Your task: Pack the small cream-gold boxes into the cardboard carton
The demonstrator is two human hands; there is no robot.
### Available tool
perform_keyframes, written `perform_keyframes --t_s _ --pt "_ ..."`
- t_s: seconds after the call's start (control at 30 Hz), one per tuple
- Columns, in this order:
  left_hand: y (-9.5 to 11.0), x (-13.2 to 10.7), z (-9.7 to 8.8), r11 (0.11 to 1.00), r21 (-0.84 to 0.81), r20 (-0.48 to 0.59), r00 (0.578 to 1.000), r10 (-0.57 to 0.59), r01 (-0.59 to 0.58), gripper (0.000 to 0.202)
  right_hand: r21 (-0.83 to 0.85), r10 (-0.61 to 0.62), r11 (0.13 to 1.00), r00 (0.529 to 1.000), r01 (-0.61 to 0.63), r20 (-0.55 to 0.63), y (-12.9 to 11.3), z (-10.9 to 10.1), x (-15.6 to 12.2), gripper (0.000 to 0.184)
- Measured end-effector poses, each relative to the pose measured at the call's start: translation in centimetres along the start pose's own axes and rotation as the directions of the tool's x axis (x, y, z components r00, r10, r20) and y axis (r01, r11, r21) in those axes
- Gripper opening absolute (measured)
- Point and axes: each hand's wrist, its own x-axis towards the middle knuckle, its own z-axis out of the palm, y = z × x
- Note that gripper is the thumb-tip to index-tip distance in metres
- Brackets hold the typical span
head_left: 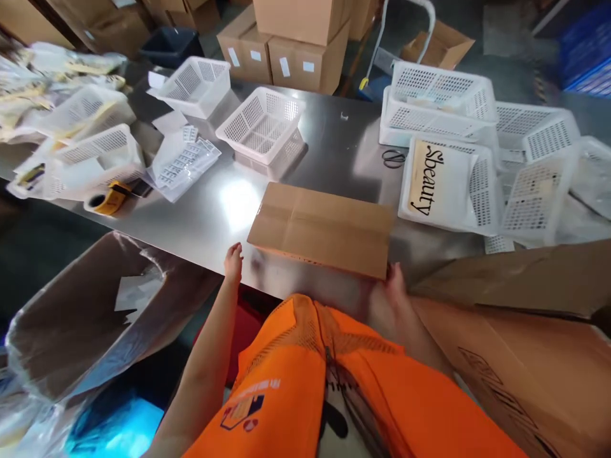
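A flat brown cardboard box (321,228) lies on the steel table (334,146) near its front edge. My left hand (233,262) rests at the table's edge just left of the box, fingers curled down, nothing seen in it. My right hand (394,277) sits at the box's near right corner, fingers bent against the cardboard edge. An orange mesh vest (329,381) fills the bottom of the view.
White perforated baskets (261,124) stand across the table; one at right (446,184) holds a "Sbeauty" package. A yellow tape dispenser (109,198) and plastic blister packs (184,162) lie left. A bag-lined carton (86,312) stands lower left, large cardboard (525,356) lower right.
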Motion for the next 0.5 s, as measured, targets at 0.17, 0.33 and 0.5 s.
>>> perform_keyframes --t_s 0.17,0.33,0.5 --pt "1.5 5.6 1.9 0.999 -0.037 0.265 0.964 0.023 -0.014 0.042 0.119 0.123 0.987 0.986 -0.109 -0.117 0.1 2.6 -1.1 0.036" --pt "1.7 6.3 4.9 0.995 -0.092 0.486 0.871 0.067 -0.025 0.041 0.223 0.173 0.965 0.972 -0.136 -0.157 -1.3 2.4 -2.3 0.044" --pt "2.3 6.2 5.5 0.995 -0.094 0.525 0.848 0.071 -0.026 0.046 0.214 0.174 0.966 0.975 -0.142 -0.140 -2.9 2.5 -4.1 0.058"
